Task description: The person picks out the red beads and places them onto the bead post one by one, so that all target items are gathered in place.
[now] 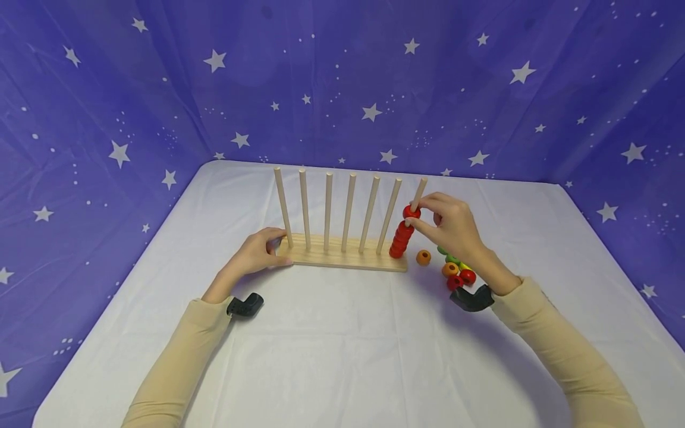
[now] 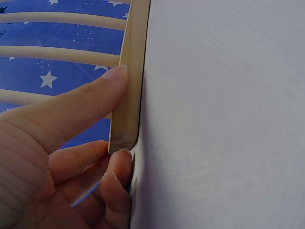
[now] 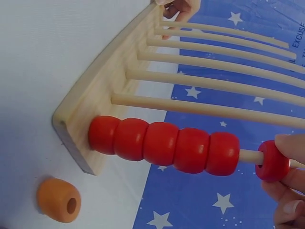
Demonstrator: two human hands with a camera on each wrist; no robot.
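A wooden peg rack [image 1: 342, 259] with several upright pegs stands on the table. My left hand [image 1: 257, 251] grips its left end, thumb along the front edge and fingers around the end, as the left wrist view shows. On the rightmost peg, several red beads [image 3: 161, 144] are stacked from the base up. Above that stack, my right hand [image 1: 455, 226] pinches another red bead [image 3: 274, 161] between thumb and fingers. The peg passes through this bead, and a short gap of bare wood separates it from the stack.
An orange bead [image 1: 423, 257] lies just right of the rack. Beyond it, partly under the right wrist, is a small group of loose beads: an orange bead [image 1: 450, 270], a red bead [image 1: 468, 277], another red one, green ones and a yellow piece. A starry purple cloth [image 1: 342, 77] hangs behind.
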